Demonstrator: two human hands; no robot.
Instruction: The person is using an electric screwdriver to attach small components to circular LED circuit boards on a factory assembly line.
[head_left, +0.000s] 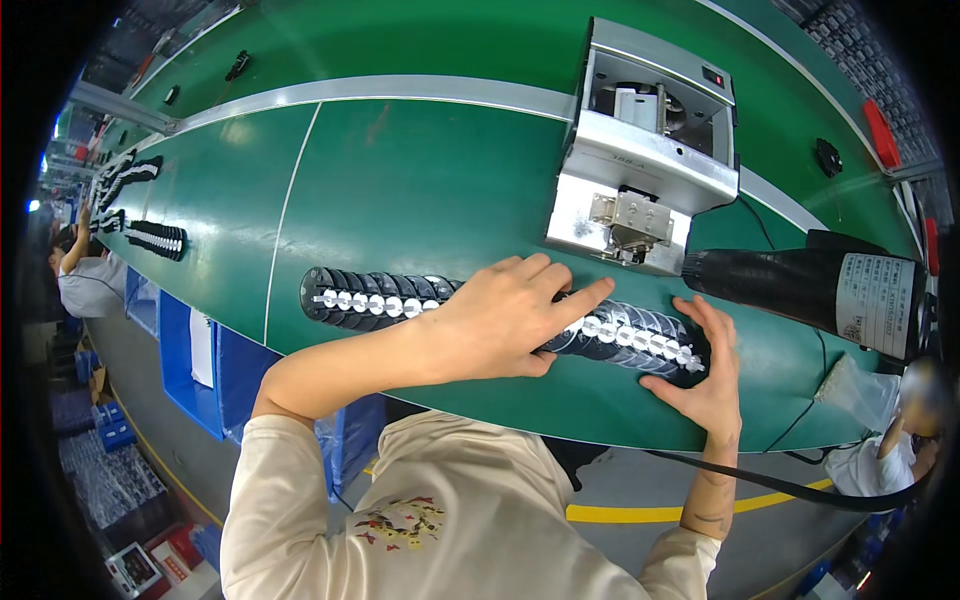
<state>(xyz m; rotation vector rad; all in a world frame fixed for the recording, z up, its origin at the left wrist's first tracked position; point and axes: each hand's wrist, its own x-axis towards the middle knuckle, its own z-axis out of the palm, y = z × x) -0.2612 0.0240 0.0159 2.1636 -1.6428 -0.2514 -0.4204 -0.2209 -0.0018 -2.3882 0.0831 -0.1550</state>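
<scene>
Cream, glossy shirt [490,510] nearest, floral embroidery on it; wearer faces a smooth green tabletop [420,180]. On it, a long row of black, ring-like parts with white-and-silver centres [350,300] lies crosswise, slanting toward the wearer at its right end. Left elbow bent outward, forearm angled rightward; left hand [505,315] palm-down over the row's middle, fingers somewhat spread, index extended rightward, thumb on the near side. Right forearm comes up from below; right hand [715,375] curves around the row's right end, thumb near side, fingers far side, held apart. Whether either hand squeezes: cannot tell.
</scene>
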